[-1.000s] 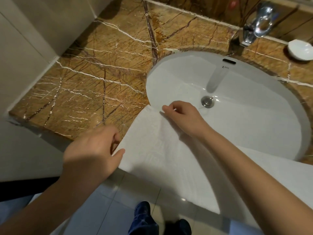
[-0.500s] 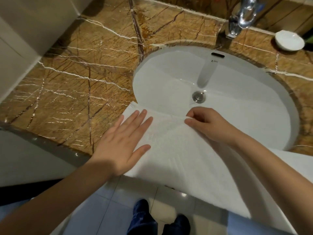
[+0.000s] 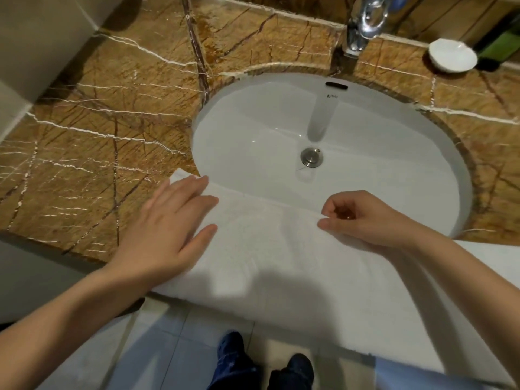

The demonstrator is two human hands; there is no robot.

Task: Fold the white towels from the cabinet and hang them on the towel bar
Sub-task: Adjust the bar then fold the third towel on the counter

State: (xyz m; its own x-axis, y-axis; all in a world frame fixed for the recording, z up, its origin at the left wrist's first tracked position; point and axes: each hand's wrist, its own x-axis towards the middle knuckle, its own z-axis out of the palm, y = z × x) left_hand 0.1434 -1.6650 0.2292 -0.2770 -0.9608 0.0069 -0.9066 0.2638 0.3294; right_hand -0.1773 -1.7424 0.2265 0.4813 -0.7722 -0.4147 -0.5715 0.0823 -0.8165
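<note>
Towel: spread over sink front edge.
Left hand: flat, fingers straight, pressing towel.
Right hand: fingers curled, pinching towel edge.

Bathroom, oval white sink set under a brown veined marble table, chrome faucet behind the sink, metal drain at its middle, white dish beyond its right rim, pale tiled floor below its front

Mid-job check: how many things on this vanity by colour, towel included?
White: 3 (towel, sink, small dish)
Silver metal: 2 (tap, drain plug)
Green: 1 (bottle, partly out of frame)
Total: 6
</note>
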